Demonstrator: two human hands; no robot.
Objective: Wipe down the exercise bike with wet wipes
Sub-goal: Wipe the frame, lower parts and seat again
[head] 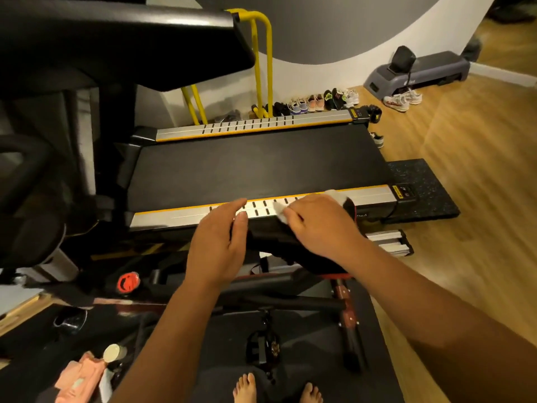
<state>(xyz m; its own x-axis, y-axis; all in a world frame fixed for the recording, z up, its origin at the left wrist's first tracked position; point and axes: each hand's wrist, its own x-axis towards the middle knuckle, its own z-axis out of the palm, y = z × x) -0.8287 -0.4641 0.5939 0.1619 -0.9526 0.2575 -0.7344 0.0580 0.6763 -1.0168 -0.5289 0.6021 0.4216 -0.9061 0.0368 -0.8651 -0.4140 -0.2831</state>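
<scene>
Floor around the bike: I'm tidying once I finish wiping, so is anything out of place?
One dark shoe lies alone beside the treadmill, apart from the row of shoes along the wall. A white pair of sneakers also sits out on the wood floor by the grey step. Nothing looks spilled.

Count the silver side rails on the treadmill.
2. The far rail sits beside the shoes. The near rail, across the belt, is partly hidden by the left hand and the right hand, which holds a wipe.
</scene>
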